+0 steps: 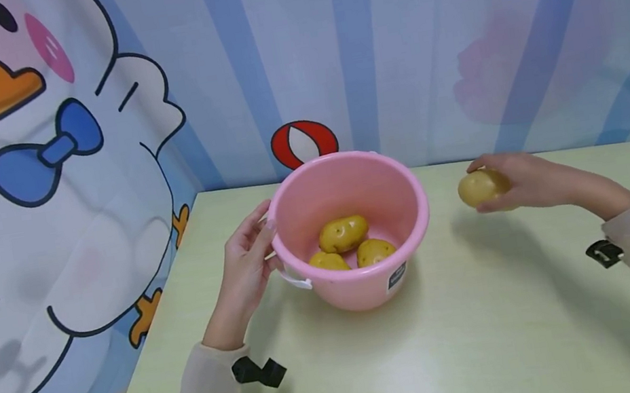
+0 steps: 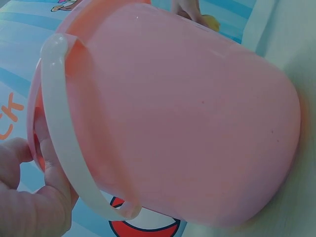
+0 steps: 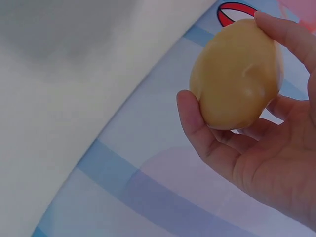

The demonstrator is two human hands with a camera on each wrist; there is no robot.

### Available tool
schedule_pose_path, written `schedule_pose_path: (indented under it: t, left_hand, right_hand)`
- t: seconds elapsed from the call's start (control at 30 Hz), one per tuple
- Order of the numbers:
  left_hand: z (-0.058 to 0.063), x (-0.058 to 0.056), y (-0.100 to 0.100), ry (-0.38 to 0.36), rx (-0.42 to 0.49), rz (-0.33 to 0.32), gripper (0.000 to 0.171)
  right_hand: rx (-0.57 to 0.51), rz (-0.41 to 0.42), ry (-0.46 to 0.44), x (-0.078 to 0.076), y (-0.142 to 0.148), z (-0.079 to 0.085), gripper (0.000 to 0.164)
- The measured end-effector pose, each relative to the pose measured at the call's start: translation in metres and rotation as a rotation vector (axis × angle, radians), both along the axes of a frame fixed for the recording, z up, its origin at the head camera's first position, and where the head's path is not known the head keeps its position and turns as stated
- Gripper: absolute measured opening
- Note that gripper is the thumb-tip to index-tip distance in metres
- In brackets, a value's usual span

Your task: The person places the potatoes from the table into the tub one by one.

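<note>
A pink bucket (image 1: 361,292) with a white handle (image 2: 64,123) stands on the table, its mouth tipped toward the head camera. Inside lie three yellow potatoes, one (image 1: 343,234) behind the other two. My left hand (image 1: 244,263) grips the bucket's rim at its left side, thumb and fingers on either side of the edge in the left wrist view. To the right of the bucket, my right hand (image 1: 525,180) holds another potato (image 3: 237,74) above the table, fingers and thumb curved around it.
The pale table (image 1: 475,350) runs back to a wall cloth (image 1: 416,56) with blue stripes and a printed red-and-white ball. A large printed white bird (image 1: 72,262) covers the cloth on the left. Each sleeve has a black clip at the wrist.
</note>
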State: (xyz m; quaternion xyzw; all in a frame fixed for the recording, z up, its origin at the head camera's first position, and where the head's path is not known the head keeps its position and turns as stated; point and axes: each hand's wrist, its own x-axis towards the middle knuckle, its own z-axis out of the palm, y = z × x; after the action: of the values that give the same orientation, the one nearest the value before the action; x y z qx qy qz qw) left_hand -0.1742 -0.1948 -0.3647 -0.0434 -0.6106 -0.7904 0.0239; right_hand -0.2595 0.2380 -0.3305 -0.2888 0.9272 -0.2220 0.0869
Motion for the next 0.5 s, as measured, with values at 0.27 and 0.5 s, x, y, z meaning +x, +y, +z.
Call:
schedule_pose_path:
  t: [0.27,0.5]
  left_hand:
    - [0.000,0.000,0.001,-0.005,-0.005,0.009,0.044]
    - [0.000,0.001,0.000,-0.008,-0.004,0.005,0.044]
  right_hand:
    - [-0.047,0.027,-0.008,0.008,-0.007,0.026,0.062]
    - [-0.065,0.055,0.044,0.010,-0.014,0.040,0.061]
